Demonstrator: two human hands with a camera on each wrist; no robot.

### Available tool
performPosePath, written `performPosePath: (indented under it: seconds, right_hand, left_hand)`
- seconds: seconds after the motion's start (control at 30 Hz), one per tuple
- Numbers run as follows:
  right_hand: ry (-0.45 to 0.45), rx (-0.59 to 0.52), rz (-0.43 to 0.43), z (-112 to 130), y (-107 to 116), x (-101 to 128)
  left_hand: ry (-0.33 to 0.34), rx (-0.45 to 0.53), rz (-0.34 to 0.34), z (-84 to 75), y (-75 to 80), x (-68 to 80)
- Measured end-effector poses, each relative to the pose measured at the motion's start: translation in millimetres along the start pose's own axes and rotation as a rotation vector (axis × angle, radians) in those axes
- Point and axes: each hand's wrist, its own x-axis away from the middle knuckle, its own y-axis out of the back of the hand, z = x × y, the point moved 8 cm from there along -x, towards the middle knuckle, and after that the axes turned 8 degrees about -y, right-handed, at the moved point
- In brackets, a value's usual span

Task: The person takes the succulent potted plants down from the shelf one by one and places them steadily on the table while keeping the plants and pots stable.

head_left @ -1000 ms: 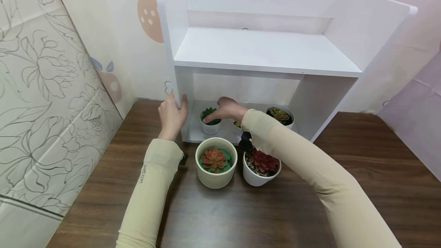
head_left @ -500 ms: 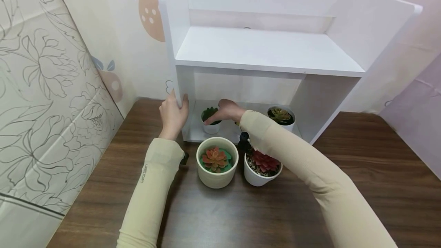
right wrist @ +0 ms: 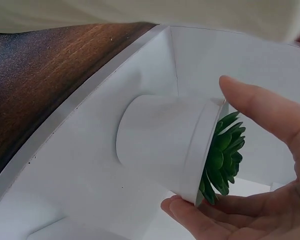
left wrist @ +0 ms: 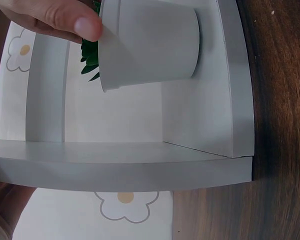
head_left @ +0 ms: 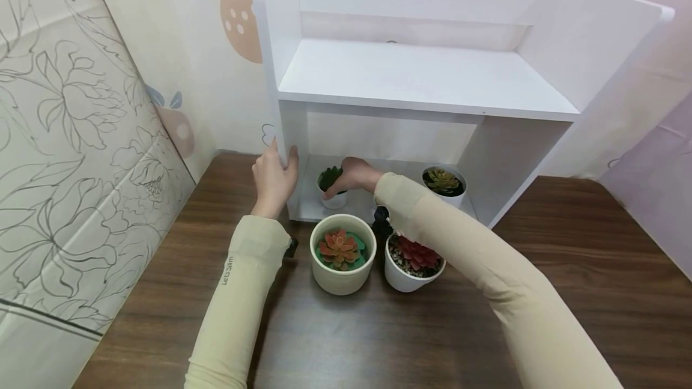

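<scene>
head view: a white shelf unit (head_left: pixel 421 77) stands at the far side of the dark wood tabletop (head_left: pixel 378 329). the left hand (head_left: pixel 274 180) grips the front edge of the unit's left side panel, thumb on the inner face and fingers round the outer. the right hand (head_left: pixel 354 174) reaches into the lower compartment and pinches the rim of a small white pot with a green succulent (head_left: pixel 331 188), which sits on the bottom board at the left of that compartment. a second white pot with a yellow-green succulent (head_left: pixel 444 183) stands at the right of the same compartment, well apart. on the tabletop just in front of the unit stand a cream pot with an orange succulent (head_left: pixel 342 254) and, just to its right, a white pot with a red succulent (head_left: pixel 413 262)

left wrist view: the small white pot with a green succulent (left wrist: pixel 147 42) rests on the white bottom board, and fingertips (left wrist: pixel 65 17) of the right hand touch its rim; the left side panel's edge runs across the lower part of the picture

right wrist view: the right hand (right wrist: pixel 260 165) holds the pot (right wrist: pixel 165 142) at its rim, thumb on one side and fingers curled at the other, green leaves showing between them
</scene>
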Motion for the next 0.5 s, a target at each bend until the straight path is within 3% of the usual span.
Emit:
performPosePath:
  seconds: [0.5]
  right_hand:
    - [0.003,0.056,-0.031,2.2,-0.9,-2.0]
  left_hand:
    - [0.011,0.015,0.001,-0.7,0.2,0.3]
